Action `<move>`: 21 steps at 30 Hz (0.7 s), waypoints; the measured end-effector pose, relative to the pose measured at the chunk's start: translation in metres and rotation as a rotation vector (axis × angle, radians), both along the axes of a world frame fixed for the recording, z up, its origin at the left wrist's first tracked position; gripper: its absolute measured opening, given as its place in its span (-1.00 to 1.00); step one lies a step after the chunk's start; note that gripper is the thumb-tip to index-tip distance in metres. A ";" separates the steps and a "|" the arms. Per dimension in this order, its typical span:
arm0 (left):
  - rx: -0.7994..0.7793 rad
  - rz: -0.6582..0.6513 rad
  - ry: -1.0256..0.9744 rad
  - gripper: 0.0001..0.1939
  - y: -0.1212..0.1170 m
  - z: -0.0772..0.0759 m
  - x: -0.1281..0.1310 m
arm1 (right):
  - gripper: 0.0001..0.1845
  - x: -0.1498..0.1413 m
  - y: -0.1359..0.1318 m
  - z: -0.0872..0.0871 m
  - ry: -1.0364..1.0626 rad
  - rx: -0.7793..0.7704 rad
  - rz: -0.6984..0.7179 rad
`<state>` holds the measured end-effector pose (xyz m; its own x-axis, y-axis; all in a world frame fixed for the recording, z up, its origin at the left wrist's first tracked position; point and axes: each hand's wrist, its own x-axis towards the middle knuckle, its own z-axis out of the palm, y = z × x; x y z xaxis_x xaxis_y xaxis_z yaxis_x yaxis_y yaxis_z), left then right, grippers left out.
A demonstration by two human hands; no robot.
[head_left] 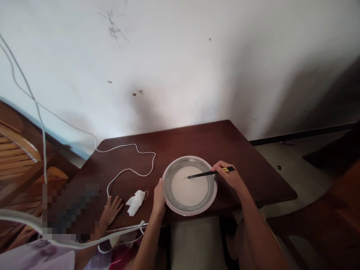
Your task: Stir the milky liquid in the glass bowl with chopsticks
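A round metal bowl [190,161] with a pale pink rim sits near the front edge of the dark brown table. Milky white liquid [189,193] fills its lower part. My left hand [159,197] holds the bowl's left side, thumb by the rim and the other fingers mostly hidden. In my right hand [227,175], at the bowl's right rim, is a pair of black chopsticks [203,174] with yellow bands near the top. They slant down to the left, and their whitened tips touch the liquid around the bowl's middle.
Left of the bowl, a crumpled white tissue [135,203] lies on the table [194,140]. Another person's hand [111,210] rests flat beside it. A thin white cable [126,169] winds over the tabletop. Wooden chairs [19,161] flank the table; a marked white wall [180,67] stands behind.
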<state>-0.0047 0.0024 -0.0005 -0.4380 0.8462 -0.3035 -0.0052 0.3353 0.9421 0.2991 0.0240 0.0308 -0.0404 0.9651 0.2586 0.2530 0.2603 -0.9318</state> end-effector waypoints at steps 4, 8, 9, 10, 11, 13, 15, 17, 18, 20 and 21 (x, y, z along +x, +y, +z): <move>-0.013 -0.010 -0.011 -0.38 0.001 -0.002 -0.001 | -0.59 0.006 0.001 -0.001 0.008 -0.016 -0.028; -0.015 0.012 -0.007 -0.36 0.001 0.000 -0.001 | -0.69 -0.004 -0.001 -0.001 0.009 -0.036 0.114; -0.017 0.014 -0.009 -0.36 0.001 0.000 -0.001 | -0.70 -0.006 -0.001 -0.001 0.011 -0.025 0.104; -0.021 0.013 -0.010 -0.35 0.001 0.001 -0.001 | -0.70 -0.005 0.000 -0.001 0.013 -0.014 0.076; -0.024 0.007 -0.009 -0.35 0.001 0.001 -0.001 | -0.69 -0.004 0.000 -0.001 0.017 -0.004 0.034; -0.017 -0.003 -0.006 -0.36 0.001 0.000 -0.001 | -0.64 0.002 0.000 0.000 0.024 0.006 -0.044; -0.007 0.000 0.002 -0.38 0.001 -0.001 -0.001 | -0.60 0.006 0.000 0.000 0.021 -0.011 -0.037; -0.015 0.013 0.001 -0.40 0.002 -0.002 -0.001 | -0.62 0.003 -0.002 0.000 0.013 -0.044 0.042; -0.028 0.018 -0.005 -0.42 0.002 -0.002 -0.001 | -0.64 0.001 -0.002 0.000 0.009 -0.057 0.086; -0.054 0.024 -0.018 -0.45 0.002 -0.002 -0.001 | -0.70 -0.003 -0.002 0.001 0.005 -0.049 0.115; -0.057 0.026 -0.019 -0.46 0.001 -0.001 0.000 | -0.71 -0.003 -0.001 0.001 0.006 -0.037 0.093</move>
